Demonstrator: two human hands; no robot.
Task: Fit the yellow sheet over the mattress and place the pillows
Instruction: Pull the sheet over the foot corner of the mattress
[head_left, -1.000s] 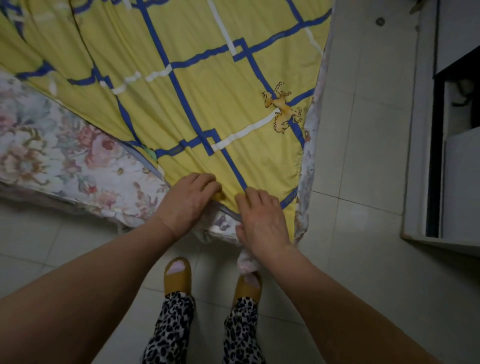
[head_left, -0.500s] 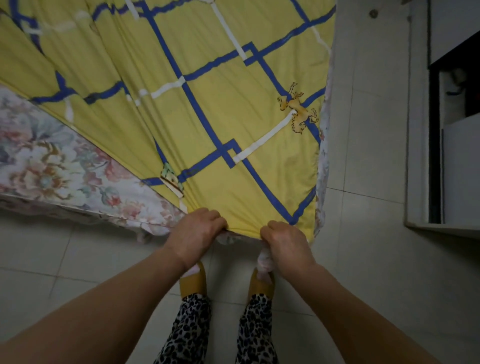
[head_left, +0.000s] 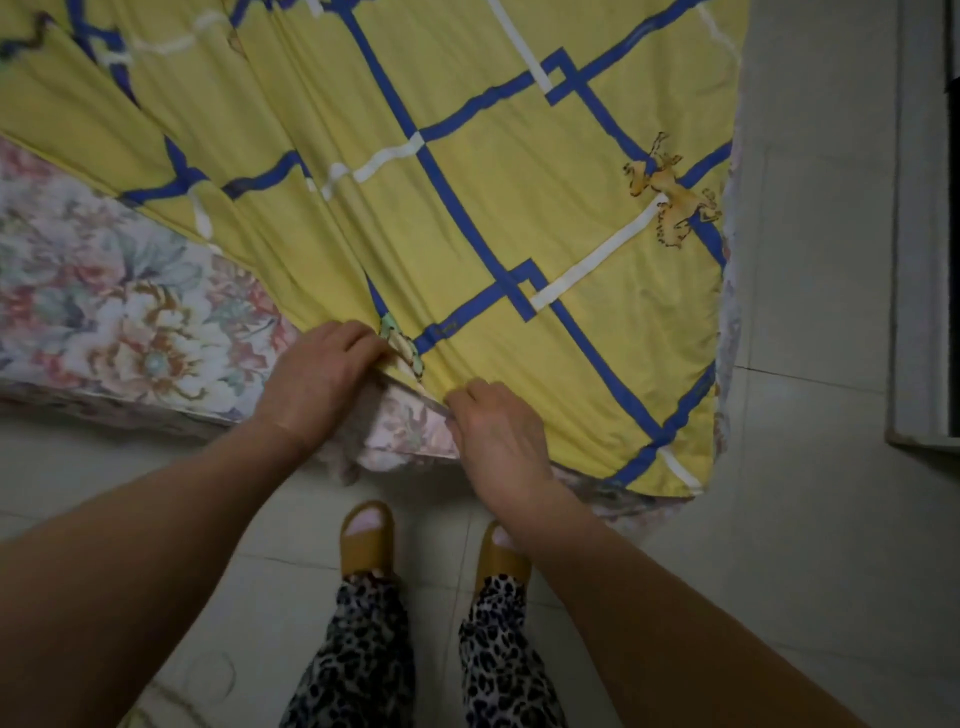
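Note:
The yellow sheet (head_left: 467, 208), crossed by blue and white lines, lies over the floral mattress (head_left: 114, 312) and covers its right corner. Its near edge runs diagonally, leaving the mattress bare at the left. My left hand (head_left: 317, 379) pinches that edge where the fabric bunches. My right hand (head_left: 498, 431) grips the same edge a little to the right, at the mattress's front side, where a strip of floral fabric shows between my hands. No pillows are in view.
Pale floor tiles (head_left: 810, 519) run along the right side of the bed and under my feet in yellow slippers (head_left: 366, 535). A white cabinet or door frame (head_left: 919, 260) stands at the far right.
The view has shifted left along the bed's foot. Both hands have moved from the right corner to the sheet's edge further left, and the corner now lies covered.

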